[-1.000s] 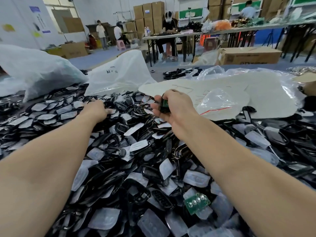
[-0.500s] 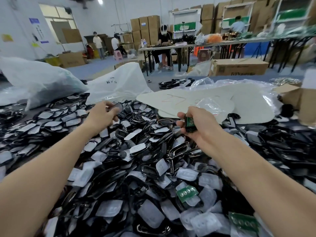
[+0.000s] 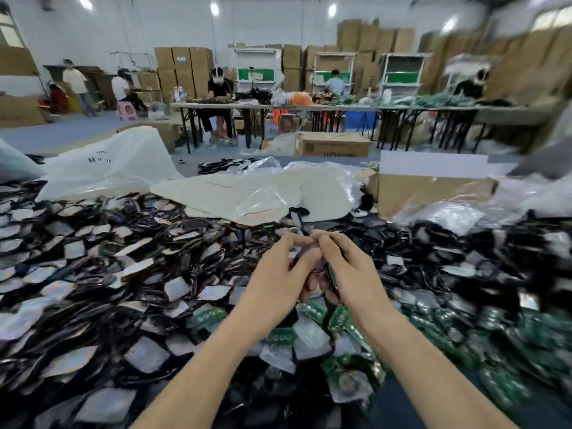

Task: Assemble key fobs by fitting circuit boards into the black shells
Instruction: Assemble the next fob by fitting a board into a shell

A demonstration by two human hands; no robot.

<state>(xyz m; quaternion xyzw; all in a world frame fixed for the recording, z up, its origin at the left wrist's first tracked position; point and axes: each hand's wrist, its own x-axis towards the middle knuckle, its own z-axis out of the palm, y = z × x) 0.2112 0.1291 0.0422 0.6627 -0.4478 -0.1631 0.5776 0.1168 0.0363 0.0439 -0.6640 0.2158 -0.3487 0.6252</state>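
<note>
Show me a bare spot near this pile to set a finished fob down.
Only the cream sheet, between the white bag and the cardboard box, shows bare flat surface; a clear bag covers part. Everywhere nearer, black shells and circuit boards lie heaped without gaps.

Two arms in shot, and both are bare: the left forearm [image 3: 216, 351] shows uncovered skin all the way from the wrist to the bottom edge, and the right forearm [image 3: 418, 351] is the same, bare from wrist to frame edge. Smooth, slim limbs, looking broader near the camera under the wide lens. The left grip [image 3: 278, 274] is a bare hand, with long slender fingers [image 3: 297, 243] and knuckles that show plainly; the right grip [image 3: 349, 274] matches it, bare too, its fingers [image 3: 340, 243] just as slim. Nails and finer detail at the fingertips are lost in the blur.
</note>
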